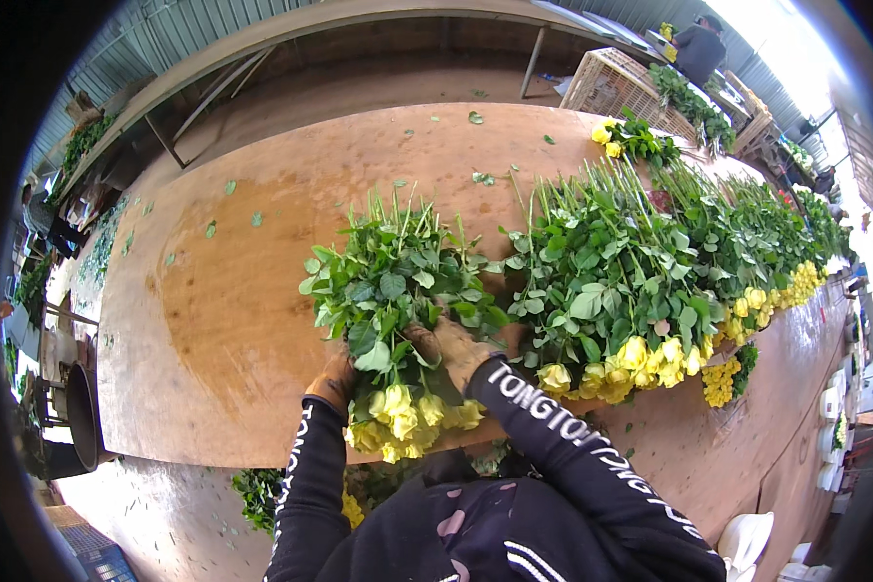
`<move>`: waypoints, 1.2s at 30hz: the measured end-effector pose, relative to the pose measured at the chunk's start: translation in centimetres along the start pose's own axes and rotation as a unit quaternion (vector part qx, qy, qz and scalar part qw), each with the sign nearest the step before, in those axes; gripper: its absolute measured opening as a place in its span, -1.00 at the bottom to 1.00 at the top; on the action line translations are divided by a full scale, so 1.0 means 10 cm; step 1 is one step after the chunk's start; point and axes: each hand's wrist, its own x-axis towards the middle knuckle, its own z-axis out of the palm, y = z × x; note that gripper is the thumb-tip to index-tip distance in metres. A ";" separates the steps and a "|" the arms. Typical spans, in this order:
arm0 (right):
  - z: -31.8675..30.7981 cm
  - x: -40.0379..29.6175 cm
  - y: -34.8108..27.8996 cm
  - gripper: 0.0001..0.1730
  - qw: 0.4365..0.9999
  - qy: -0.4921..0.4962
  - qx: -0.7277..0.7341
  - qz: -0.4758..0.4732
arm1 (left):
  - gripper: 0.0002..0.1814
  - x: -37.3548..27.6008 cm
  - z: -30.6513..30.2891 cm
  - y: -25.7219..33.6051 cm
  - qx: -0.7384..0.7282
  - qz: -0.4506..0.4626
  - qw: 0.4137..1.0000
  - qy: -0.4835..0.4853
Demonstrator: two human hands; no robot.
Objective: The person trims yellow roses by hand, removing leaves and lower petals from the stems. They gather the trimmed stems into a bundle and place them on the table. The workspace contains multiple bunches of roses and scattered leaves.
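A bunch of yellow roses (pixel 400 411) lies before me on a wooden table (pixel 211 305), blooms towards me and cut stems pointing away. My left hand (pixel 335 378), in a tan glove, is at the left side of the bunch, its fingers hidden under the leaves. My right hand (pixel 455 349), also gloved, reaches into the leaves from the right, fingertips partly covered; its grip does not show clearly. Just to the right lies a larger heap of yellow roses (pixel 633 364), with stems pointing the same way.
More yellow roses (pixel 764 298) continue along the table's right side. A small rose bunch (pixel 611 138) lies at the far right edge, near a plastic crate (pixel 604 87). Loose leaves (pixel 257 218) dot the tabletop. A dark bin (pixel 84 415) stands at left. Other people are in the distance.
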 end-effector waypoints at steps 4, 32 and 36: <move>-0.36 -0.33 -0.07 0.01 0.976 0.152 -0.148 -0.050 | -0.44 -0.09 0.06 0.07 0.112 -0.167 0.980 -0.001; -0.25 -0.07 0.94 -0.06 0.989 -0.150 -0.005 -0.016 | -0.20 -0.68 0.39 0.63 -0.420 -0.103 0.882 0.184; -0.03 -0.47 0.96 -0.16 0.982 -0.187 -0.006 -0.038 | -0.32 -1.23 0.78 0.83 -0.651 -0.042 0.741 0.161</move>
